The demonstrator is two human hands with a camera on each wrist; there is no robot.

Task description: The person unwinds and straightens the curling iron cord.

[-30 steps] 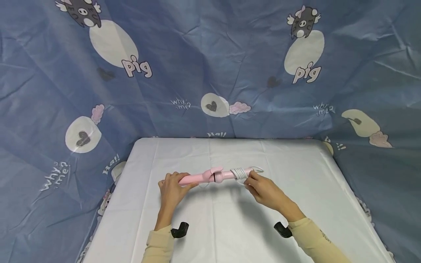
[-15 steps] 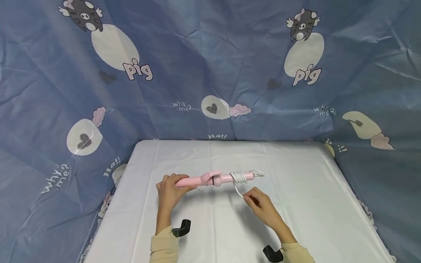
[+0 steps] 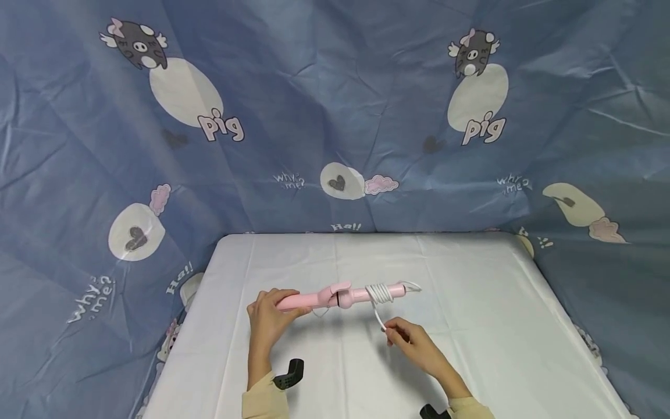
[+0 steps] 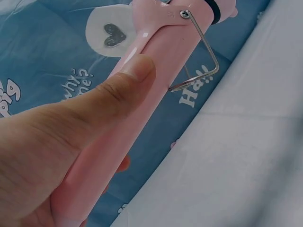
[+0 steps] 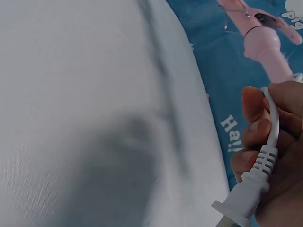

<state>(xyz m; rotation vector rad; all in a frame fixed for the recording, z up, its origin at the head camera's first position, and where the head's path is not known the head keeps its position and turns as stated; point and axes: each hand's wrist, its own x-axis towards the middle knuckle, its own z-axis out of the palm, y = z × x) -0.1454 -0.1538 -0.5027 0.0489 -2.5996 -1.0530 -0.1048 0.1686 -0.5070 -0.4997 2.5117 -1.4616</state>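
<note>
A pink curling iron [image 3: 309, 300] is held level above the white table, its barrel end to the left. My left hand [image 3: 268, 317] grips the barrel, with the thumb [image 4: 139, 68] lying along it in the left wrist view. A wire stand [image 4: 215, 61] hangs from the iron near the clamp. Several turns of white power cord [image 3: 379, 293] wrap the handle. From the wraps a short length runs down to my right hand [image 3: 416, 346], which pinches it between thumb and fingers. The white plug [image 5: 246, 196] hangs below those fingers in the right wrist view.
A white-covered table [image 3: 471, 302] lies below both hands. Behind it and at the sides hangs a blue printed cloth [image 3: 272, 128]. Black camera mounts [image 3: 291, 373] sit at both wrists.
My right hand has moved from the handle end down toward me, drawing a length of cord away from the wraps. My left hand keeps its grip on the barrel.
</note>
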